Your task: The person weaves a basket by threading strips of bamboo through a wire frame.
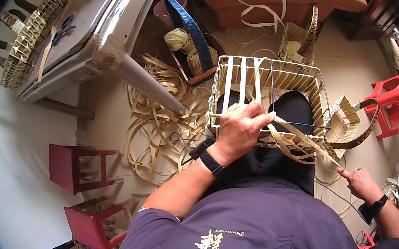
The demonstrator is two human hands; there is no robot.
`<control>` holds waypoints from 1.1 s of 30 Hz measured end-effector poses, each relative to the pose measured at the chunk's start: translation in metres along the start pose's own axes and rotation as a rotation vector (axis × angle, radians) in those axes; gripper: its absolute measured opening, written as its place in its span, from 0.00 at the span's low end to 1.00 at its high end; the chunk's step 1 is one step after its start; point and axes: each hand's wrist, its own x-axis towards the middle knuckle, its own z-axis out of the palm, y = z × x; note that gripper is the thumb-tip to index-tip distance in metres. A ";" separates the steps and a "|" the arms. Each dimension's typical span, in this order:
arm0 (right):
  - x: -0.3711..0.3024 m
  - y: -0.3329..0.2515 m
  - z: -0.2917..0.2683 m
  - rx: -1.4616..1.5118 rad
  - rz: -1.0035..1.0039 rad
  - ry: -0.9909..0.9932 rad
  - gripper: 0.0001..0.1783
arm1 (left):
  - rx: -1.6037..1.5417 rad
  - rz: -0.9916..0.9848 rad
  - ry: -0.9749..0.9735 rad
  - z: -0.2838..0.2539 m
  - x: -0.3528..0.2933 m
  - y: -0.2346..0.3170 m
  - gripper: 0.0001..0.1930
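Observation:
A rectangular basket frame of wire [325,101] rests across my lap, its sides wrapped with pale flat strips. Several strips [229,83] run across the left part of its open face, from the far rim toward the near one. My left hand [242,127] is closed at the near rim, pinching a long flat weaving strip [296,130] between thumb and fingers. From there the strip slants down to the right, to my right hand [362,184], whose fingers are closed at its end. The fingertips of the left hand are partly hidden.
Loose strips [151,123] lie heaped on the floor at left, beside a table leg [153,87]. A box with a blue handle [192,34] holds strip rolls. Finished-looking small baskets [344,117] stand at right, near a red stool [392,97]. Scissors [62,29] lie on the table.

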 end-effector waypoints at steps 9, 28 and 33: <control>-0.054 0.017 0.095 0.109 0.189 -0.121 0.26 | 0.009 -0.016 -0.019 -0.007 0.002 0.005 0.11; 0.180 -0.122 -0.184 0.728 -0.107 0.937 0.10 | -0.022 -0.002 0.027 0.005 -0.001 -0.005 0.11; 0.205 -0.148 -0.199 0.465 -0.053 0.940 0.11 | -0.017 0.010 0.061 0.009 -0.005 -0.007 0.14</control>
